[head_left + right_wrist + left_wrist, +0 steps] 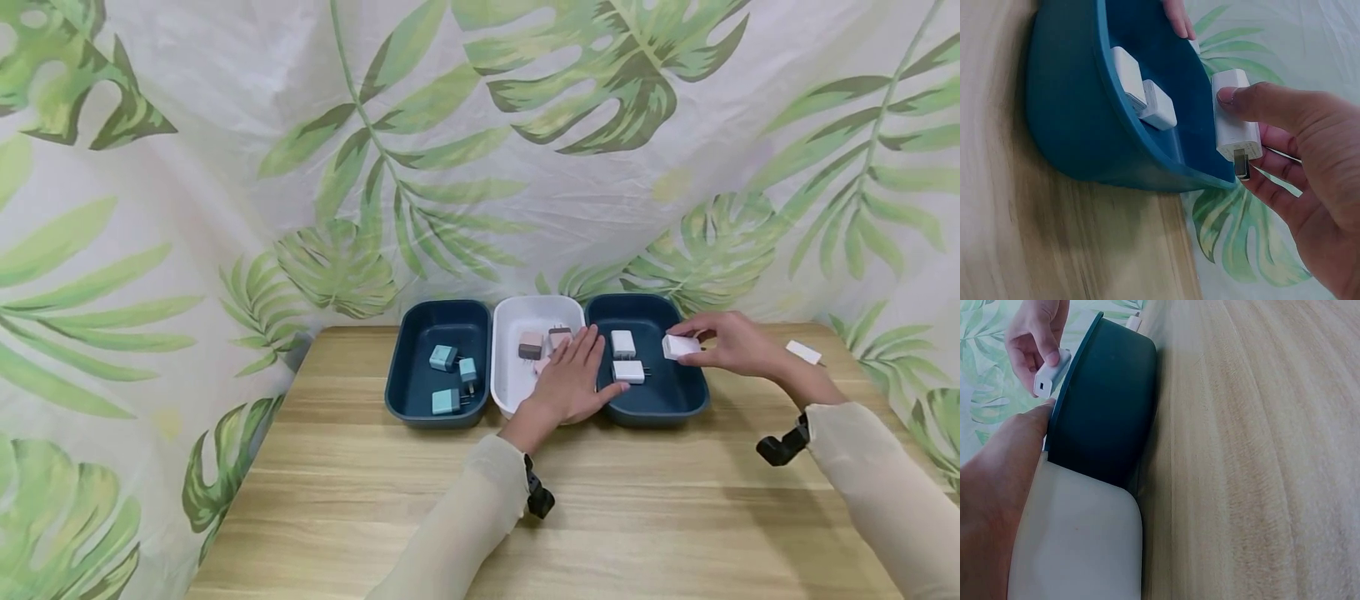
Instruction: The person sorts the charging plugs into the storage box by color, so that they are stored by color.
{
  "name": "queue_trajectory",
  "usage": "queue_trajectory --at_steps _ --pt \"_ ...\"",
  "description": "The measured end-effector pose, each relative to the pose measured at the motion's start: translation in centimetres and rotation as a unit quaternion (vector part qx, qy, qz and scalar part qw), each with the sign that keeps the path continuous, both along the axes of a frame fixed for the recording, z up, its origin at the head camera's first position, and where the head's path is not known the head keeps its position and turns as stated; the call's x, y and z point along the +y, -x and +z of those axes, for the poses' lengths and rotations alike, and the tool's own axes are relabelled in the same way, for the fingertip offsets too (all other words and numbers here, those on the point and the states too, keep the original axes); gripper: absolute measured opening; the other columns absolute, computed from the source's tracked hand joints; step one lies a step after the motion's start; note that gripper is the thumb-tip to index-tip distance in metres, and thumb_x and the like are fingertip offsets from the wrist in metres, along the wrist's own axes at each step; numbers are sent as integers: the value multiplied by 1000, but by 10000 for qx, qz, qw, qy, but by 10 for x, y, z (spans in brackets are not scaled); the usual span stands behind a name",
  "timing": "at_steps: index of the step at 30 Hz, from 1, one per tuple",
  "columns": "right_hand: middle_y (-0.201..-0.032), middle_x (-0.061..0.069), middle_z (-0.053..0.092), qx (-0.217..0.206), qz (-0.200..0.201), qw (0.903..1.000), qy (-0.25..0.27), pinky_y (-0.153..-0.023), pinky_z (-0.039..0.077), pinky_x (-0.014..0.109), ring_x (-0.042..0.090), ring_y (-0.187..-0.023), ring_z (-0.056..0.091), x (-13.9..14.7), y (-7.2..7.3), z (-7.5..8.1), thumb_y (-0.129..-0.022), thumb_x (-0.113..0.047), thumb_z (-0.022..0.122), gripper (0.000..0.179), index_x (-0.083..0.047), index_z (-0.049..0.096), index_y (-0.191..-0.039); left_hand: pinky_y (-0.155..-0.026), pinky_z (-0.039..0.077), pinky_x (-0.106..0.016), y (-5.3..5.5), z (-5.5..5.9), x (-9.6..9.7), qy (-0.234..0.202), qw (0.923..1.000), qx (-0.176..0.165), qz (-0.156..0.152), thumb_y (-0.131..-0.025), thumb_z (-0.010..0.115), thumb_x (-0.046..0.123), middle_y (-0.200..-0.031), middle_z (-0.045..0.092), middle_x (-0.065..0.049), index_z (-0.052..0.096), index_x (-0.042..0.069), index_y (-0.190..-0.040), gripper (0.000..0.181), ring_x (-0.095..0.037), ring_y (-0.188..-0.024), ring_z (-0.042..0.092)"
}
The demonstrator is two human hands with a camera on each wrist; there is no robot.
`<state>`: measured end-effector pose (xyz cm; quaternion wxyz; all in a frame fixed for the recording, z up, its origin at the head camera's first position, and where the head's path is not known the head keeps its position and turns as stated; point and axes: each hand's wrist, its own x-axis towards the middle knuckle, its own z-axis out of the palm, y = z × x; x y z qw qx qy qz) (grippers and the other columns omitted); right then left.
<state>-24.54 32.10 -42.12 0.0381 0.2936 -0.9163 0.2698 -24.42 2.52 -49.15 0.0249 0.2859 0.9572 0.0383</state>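
Observation:
My right hand pinches a white charger between thumb and fingers, over the right edge of the right-hand dark blue bin. The charger's metal prongs point back toward the palm. Two more white chargers lie inside that bin. My left hand stretches out with straight fingers across the adjoining rims of the white bin and the right blue bin. Pink-and-brown chargers lie in the white bin, partly hidden by the left hand.
A left-hand dark blue bin holds three mint-green chargers. Another white charger lies on the wooden table near its right edge. A leaf-patterned cloth hangs right behind the bins, which stand side by side.

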Motion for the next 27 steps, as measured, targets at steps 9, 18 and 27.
queue_trajectory --at_steps 9,18,27 --pt "-112 12 77 -16 298 9995 78 -85 63 52 20 -93 69 -13 4 -6 -82 -5 91 36 -3 80 -117 -133 2 -40 3 0 -1 -64 10000 -55 -8 -105 27 76 -180 -1 -2 11 15 -172 93 -17 -165 -5" --pt "-108 5 78 212 735 9969 157 -76 63 38 11 -88 67 -23 4 -18 -82 -6 91 34 -3 80 -114 -133 3 -41 3 0 -1 -70 10000 -28 -42 -102 31 80 -180 1 -3 13 14 -172 97 -18 -165 -3" --pt "-110 6 77 97 807 9967 91 -78 60 39 17 -93 69 -32 2 -27 -83 -7 90 35 -4 80 -116 -133 3 -40 2 -1 0 -78 9999 -52 -83 -101 31 81 -180 0 -3 11 15 -172 99 -18 -165 -4"
